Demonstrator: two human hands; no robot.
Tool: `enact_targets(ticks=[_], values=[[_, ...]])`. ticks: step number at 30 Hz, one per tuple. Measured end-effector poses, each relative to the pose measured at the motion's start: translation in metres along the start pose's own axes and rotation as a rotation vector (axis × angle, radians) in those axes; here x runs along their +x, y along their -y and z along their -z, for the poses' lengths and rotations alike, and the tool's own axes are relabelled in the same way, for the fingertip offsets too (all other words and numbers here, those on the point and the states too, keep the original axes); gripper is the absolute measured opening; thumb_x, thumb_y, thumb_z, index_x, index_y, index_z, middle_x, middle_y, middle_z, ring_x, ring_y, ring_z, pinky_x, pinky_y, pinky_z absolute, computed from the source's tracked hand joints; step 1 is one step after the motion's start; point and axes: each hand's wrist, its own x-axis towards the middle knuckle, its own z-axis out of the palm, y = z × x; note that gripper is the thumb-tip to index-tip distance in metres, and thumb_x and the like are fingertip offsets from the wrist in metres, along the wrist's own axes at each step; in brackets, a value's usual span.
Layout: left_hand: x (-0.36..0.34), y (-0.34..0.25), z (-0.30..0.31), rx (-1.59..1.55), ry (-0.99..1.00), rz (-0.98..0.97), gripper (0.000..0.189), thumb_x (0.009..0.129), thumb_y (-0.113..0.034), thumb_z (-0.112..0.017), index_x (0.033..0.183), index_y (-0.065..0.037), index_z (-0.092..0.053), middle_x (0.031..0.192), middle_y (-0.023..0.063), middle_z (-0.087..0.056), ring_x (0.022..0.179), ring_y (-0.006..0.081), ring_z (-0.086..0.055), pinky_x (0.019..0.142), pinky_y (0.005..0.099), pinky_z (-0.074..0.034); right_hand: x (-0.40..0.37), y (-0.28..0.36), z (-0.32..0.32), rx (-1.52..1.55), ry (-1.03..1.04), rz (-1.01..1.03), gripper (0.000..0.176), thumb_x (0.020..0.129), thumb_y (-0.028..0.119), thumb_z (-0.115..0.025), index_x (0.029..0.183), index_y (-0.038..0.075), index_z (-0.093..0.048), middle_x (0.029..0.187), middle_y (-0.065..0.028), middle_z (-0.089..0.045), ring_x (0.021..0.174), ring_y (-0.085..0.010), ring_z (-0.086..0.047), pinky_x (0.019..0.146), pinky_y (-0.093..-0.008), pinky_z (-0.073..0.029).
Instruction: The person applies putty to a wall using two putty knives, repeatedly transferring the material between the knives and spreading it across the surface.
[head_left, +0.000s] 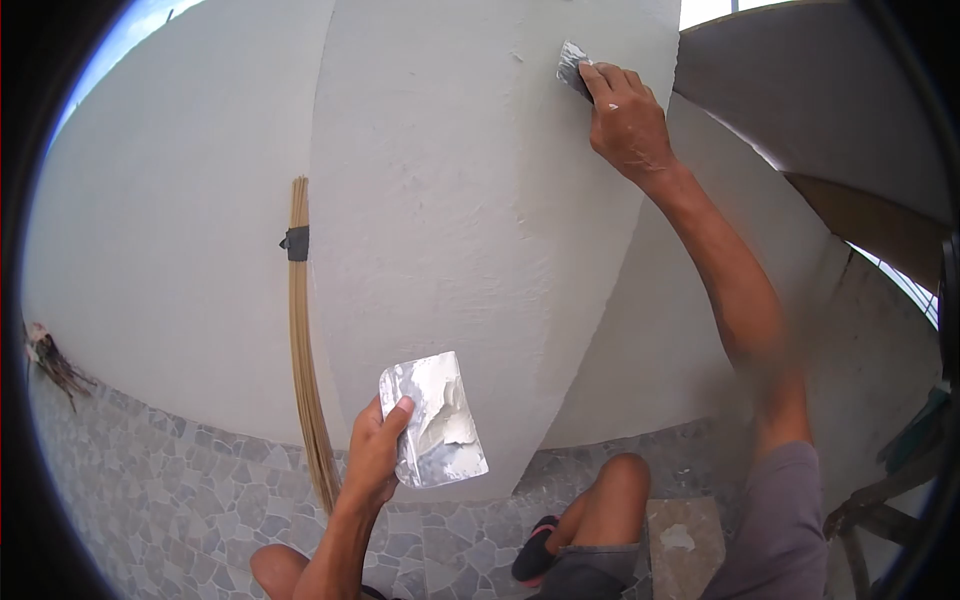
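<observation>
My left hand (376, 446) grips a flat metal plate (407, 462) by its left edge, thumb on top. A thick smear of white putty (441, 405) covers much of the plate. Up at the top right, my right hand (630, 115) is closed around a small putty knife (573, 68), its blade coated in white and right at the wall. The pale wall panel (430, 200) fills the middle of the view, with faint ridges and rough patches on its surface.
A stick broom (300, 330) with a dark band leans on the wall at left. Stone-patterned flooring (150, 470) runs below. A stained tile or board (685, 545) lies near my knee. Wooden legs (870, 515) stand at lower right, and a bundle of twigs (55, 365) at far left.
</observation>
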Motion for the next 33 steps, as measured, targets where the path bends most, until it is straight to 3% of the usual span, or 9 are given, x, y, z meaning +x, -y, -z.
enact_targets(ticks=[4,7,10,12,16,24,33], values=[[-0.001,-0.004,0.000,0.001,0.012,0.010,0.040,0.100,-0.021,-0.055,0.128,0.007,-0.051,0.108,0.0113,-0.065,0.091,0.0144,-0.066,0.080,0.0288,-0.055,-0.031,0.034,0.017,0.123,0.067,0.239,0.041,0.081,-0.006,-0.060,0.121,0.000,-0.061,0.115,-0.0137,-0.065,0.106,-0.0289,-0.063,0.092,-0.0397,-0.051],[-0.001,-0.005,-0.001,0.004,0.021,-0.008,0.041,0.100,-0.021,-0.055,0.129,0.008,-0.050,0.109,0.0118,-0.065,0.092,0.0147,-0.066,0.081,0.0291,-0.054,-0.031,0.025,0.033,0.249,0.152,0.269,0.044,0.081,-0.009,-0.057,0.124,0.001,-0.060,0.118,-0.0139,-0.065,0.109,-0.0284,-0.063,0.094,-0.0402,-0.051],[-0.001,-0.003,0.000,0.010,0.023,-0.011,0.043,0.100,-0.022,-0.056,0.129,0.008,-0.049,0.110,0.0127,-0.064,0.093,0.0149,-0.065,0.082,0.0291,-0.054,-0.005,-0.023,0.027,0.143,-0.043,0.013,0.043,0.082,-0.007,-0.055,0.125,0.001,-0.060,0.111,-0.0135,-0.066,0.100,-0.0318,-0.064,0.086,-0.0426,-0.054],[0.000,-0.003,0.001,0.014,0.024,-0.011,0.044,0.100,-0.023,-0.057,0.130,0.009,-0.049,0.111,0.0132,-0.063,0.094,0.0150,-0.065,0.082,0.0290,-0.054,0.008,-0.061,0.007,0.005,-0.045,-0.130,0.042,0.084,-0.004,-0.053,0.125,0.000,-0.059,0.108,-0.0137,-0.065,0.097,-0.0326,-0.063,0.083,-0.0439,-0.054],[0.000,-0.003,0.000,0.019,0.019,-0.006,0.046,0.099,-0.024,-0.057,0.130,0.009,-0.049,0.112,0.0136,-0.063,0.094,0.0150,-0.065,0.082,0.0290,-0.054,0.017,-0.064,-0.004,0.027,0.051,-0.199,0.041,0.084,-0.002,-0.052,0.124,0.000,-0.060,0.109,-0.0143,-0.064,0.098,-0.0325,-0.063,0.083,-0.0437,-0.054],[-0.001,-0.005,-0.001,0.042,0.008,-0.003,0.044,0.100,-0.023,-0.056,0.129,0.008,-0.049,0.112,0.0131,-0.063,0.094,0.0145,-0.065,0.082,0.0292,-0.054,-0.046,0.042,0.009,0.116,0.054,0.077,0.051,0.078,-0.006,-0.059,0.128,0.002,-0.059,0.123,-0.0146,-0.061,0.110,-0.0295,-0.060,0.096,-0.0436,-0.046],[-0.005,-0.005,-0.004,0.018,-0.017,-0.037,0.043,0.100,-0.024,-0.055,0.129,0.008,-0.050,0.109,0.0119,-0.064,0.091,0.0137,-0.065,0.079,0.0281,-0.055,-0.150,0.113,0.048,0.236,0.234,0.107,0.054,0.077,-0.011,-0.059,0.129,0.002,-0.059,0.128,-0.0174,-0.059,0.116,-0.0303,-0.058,0.098,-0.0429,-0.045]])
